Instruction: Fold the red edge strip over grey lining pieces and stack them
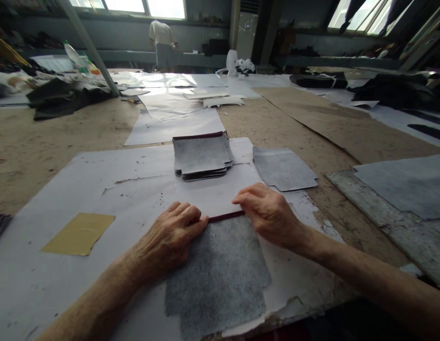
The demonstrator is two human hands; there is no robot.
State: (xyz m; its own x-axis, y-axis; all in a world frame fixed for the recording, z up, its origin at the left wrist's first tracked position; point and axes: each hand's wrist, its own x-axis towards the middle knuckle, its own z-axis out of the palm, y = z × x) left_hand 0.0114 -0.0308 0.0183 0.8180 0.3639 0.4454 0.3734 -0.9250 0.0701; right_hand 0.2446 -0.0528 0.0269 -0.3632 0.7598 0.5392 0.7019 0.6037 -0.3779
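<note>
A grey panel point(223, 279) with notched lower corners lies flat in front of me, a narrow dark red strip point(225, 216) along its far edge. My left hand point(173, 232) rests at the panel's far left corner, fingers curled and thumb pressed on the strip's left end. At the strip's right end, my right hand point(267, 210) is closed, its thumb and forefinger drawn together; whatever is between them is hidden. Just beyond both hands sits a stack of similar grey panels point(203, 154), the top one edged in dark red. Another grey panel point(283, 168) lies right of the stack.
White paper point(134, 189) covers the near table. A yellowish-brown sheet point(79, 233) lies at left. On the right, a speckled board point(393, 222) carries more grey pieces point(411, 182). Dark fabric piles point(400, 92) and a slanting pole point(92, 47) stand farther off. A person point(163, 40) is at the back.
</note>
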